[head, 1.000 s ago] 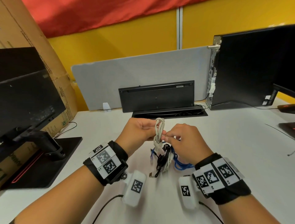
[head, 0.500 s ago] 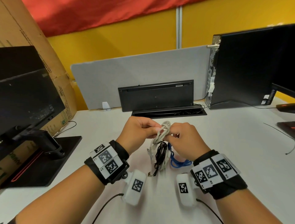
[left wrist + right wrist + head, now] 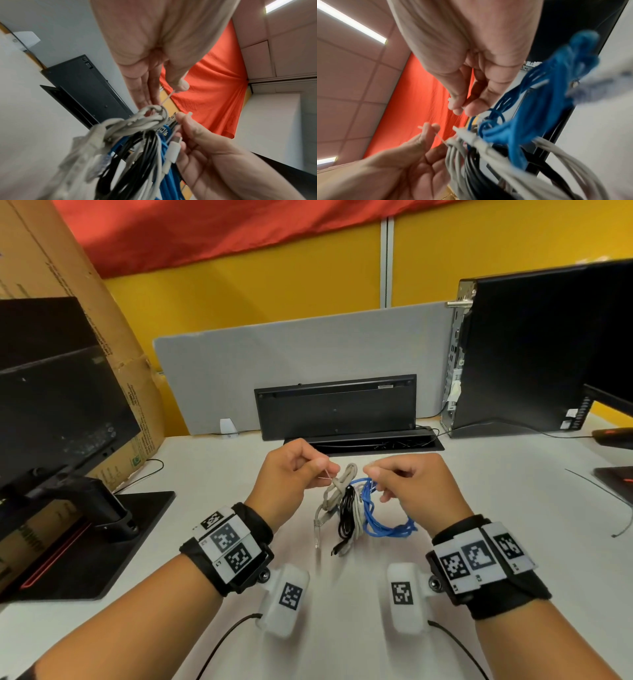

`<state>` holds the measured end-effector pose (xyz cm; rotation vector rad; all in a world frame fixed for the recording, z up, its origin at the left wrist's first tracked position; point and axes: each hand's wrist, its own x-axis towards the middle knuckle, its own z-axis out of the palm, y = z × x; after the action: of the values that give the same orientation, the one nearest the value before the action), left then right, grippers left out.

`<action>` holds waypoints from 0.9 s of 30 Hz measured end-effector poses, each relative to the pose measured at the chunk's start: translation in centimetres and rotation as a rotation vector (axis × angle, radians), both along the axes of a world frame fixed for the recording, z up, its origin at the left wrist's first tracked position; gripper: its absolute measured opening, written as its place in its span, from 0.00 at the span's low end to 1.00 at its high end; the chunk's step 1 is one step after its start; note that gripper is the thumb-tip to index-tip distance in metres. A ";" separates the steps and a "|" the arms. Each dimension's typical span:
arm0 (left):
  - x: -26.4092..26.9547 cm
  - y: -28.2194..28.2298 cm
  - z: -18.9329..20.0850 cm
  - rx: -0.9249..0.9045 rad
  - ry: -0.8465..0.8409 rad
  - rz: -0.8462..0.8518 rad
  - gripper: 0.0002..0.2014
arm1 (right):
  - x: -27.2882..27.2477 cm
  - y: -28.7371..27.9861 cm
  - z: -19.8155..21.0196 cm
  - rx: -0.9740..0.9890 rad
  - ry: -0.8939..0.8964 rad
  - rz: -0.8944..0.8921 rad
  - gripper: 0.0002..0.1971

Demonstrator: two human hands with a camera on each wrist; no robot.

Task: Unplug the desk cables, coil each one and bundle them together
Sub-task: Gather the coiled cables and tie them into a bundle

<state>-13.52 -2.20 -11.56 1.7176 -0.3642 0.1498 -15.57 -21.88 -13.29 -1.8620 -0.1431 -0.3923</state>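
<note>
Grey, black, blue and white cables (image 3: 356, 508) hang as one bunch at centre frame, off the desk (image 3: 479, 508), between my hands. Change: half a second ago both hands were closed tight together on the top of the bunch; now they've pulled apart and a thin pale tie (image 3: 169, 96) runs taut across the gap. My read: the tie is round the coil tops and I'm cinching it, so bundling is near done (knot not visibly finished).

Left hand (image 3: 294, 474): thumb and forefinger pinching one tie end, other fingers curled. Right hand (image 3: 407, 484): pinching the other end just right of the blue loops; the wrist view shows a white stub between thumb and forefinger.

Count:
- coils in bunch: 4 by colour — grey, black, blue, white (white one mostly hidden, so not certain)
- loose plugs dangling: 2 clear in the head view, a clear network plug (image 3: 317, 530) and a small dark one
- ties: 1
- hands on it: 2
</note>
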 end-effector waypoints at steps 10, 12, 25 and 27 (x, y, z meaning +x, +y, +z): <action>-0.6 -1.6 1.1 0.020 0.125 -0.113 0.07 | 0.0 1.8 -0.8 0.054 -0.061 0.052 0.07; -0.6 -1.8 1.1 -0.001 0.143 -0.141 0.06 | 0.0 2.0 -0.9 0.053 -0.057 0.057 0.04; -0.5 -2.2 1.2 0.008 0.203 -0.190 0.07 | 0.0 2.0 -1.2 0.019 -0.092 0.124 0.05; -0.4 -2.0 1.4 0.040 0.185 -0.173 0.06 | 0.0 2.0 -1.2 -0.007 -0.114 0.113 0.04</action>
<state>-13.94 -4.16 -10.19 1.7149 -0.3779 -0.1427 -15.58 -19.86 -14.49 -1.8292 -0.3257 -0.4196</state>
